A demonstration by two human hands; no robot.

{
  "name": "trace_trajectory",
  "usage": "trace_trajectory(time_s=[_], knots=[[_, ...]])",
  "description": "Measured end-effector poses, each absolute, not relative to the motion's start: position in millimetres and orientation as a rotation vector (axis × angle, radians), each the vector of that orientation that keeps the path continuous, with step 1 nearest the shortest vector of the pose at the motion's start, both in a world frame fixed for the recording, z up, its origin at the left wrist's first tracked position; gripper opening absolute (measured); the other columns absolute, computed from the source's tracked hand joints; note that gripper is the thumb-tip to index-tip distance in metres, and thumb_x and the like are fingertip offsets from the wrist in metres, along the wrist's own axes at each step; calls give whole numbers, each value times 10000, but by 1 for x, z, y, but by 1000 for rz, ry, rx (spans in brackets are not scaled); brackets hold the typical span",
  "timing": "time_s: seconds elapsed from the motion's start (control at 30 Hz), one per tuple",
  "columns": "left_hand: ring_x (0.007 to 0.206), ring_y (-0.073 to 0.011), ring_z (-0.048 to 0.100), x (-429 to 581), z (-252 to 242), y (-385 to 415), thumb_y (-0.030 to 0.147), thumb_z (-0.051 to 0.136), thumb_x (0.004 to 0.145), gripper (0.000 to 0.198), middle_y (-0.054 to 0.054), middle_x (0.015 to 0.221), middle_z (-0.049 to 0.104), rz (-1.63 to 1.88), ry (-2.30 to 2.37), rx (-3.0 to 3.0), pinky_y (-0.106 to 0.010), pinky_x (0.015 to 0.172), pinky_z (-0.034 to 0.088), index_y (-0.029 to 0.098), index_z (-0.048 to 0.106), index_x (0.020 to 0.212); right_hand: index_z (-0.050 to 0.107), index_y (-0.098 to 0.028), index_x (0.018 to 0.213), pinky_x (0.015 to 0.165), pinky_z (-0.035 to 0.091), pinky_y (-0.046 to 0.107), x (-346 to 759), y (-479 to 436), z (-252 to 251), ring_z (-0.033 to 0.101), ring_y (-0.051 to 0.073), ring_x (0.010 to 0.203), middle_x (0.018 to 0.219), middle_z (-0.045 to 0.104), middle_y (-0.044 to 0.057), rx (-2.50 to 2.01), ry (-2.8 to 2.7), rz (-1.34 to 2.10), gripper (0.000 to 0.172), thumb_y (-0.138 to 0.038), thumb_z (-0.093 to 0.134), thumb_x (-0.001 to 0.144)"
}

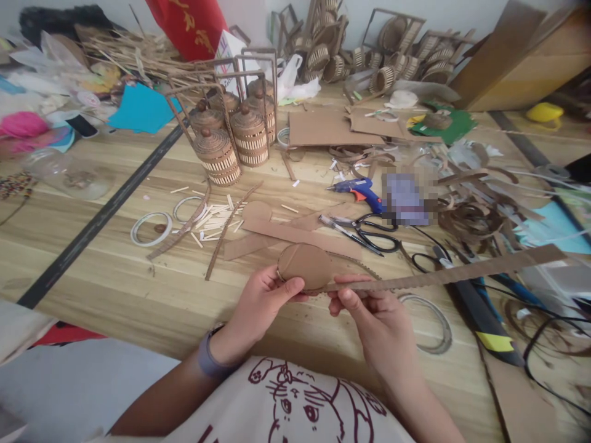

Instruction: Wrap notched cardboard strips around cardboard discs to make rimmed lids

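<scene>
Tape [133,235] lies beside sticks [217,218] on the table [138,295]. The left hand [258,301] grasps the disc [307,266] by its edge, above the table. The right hand [381,314] pinches the strip [462,273], which extends rightward.

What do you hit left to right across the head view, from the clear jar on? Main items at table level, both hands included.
Clear jar → white tape ring → pale sticks → left hand → cardboard disc → right hand → larger ring → black tool with yellow band.
</scene>
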State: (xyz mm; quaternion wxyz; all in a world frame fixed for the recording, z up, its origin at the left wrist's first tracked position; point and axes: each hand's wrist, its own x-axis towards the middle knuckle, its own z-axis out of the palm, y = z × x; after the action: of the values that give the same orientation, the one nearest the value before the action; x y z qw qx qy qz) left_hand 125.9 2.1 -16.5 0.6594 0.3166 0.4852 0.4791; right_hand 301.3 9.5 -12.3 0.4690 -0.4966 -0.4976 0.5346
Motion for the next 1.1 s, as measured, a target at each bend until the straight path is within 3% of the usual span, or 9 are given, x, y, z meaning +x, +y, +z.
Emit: trace_trajectory(time_s=[0.4, 0.63, 0.87, 1.1], knots=[[773, -215, 753, 125, -23, -1, 445, 800, 749, 372, -71, 881, 777, 1085, 1000, 651, -274, 719, 579, 147, 709, 952, 670, -211, 888, 510, 542, 278, 305, 8, -7, 658, 166, 529, 569, 688, -4, -1216, -1279, 1308, 265, -467, 704, 829], [832, -238, 746, 123, -18, -2, 430, 771, 770, 331, -88, 933, 781, 1066, 1088, 782, -312, 744, 597, 139, 726, 921, 675, -204, 883, 492, 542, 284, 306, 8, -4, 658, 175, 516, 557, 682, 5, -1239, -1324, 1264, 289, -483, 710, 817], [906, -256, 734, 118, -12, -1, 390, 733, 799, 322, -88, 971, 777, 1013, 1079, 880, -347, 783, 604, 145, 725, 1007, 678, -201, 841, 477, 543, 271, 307, 9, 1, 660, 176, 514, 552, 664, 5, -1245, -1397, 1243, 293, -490, 707, 812], [878, -232, 722, 112, -5, -1, 339, 654, 870, 228, -54, 977, 772, 932, 1092, 1132, -314, 771, 582, 181, 734, 1014, 666, -202, 762, 483, 522, 247, 314, 9, -1, 648, 166, 532, 585, 662, 19, -1324, -1576, 1201, 289, -480, 659, 841]])
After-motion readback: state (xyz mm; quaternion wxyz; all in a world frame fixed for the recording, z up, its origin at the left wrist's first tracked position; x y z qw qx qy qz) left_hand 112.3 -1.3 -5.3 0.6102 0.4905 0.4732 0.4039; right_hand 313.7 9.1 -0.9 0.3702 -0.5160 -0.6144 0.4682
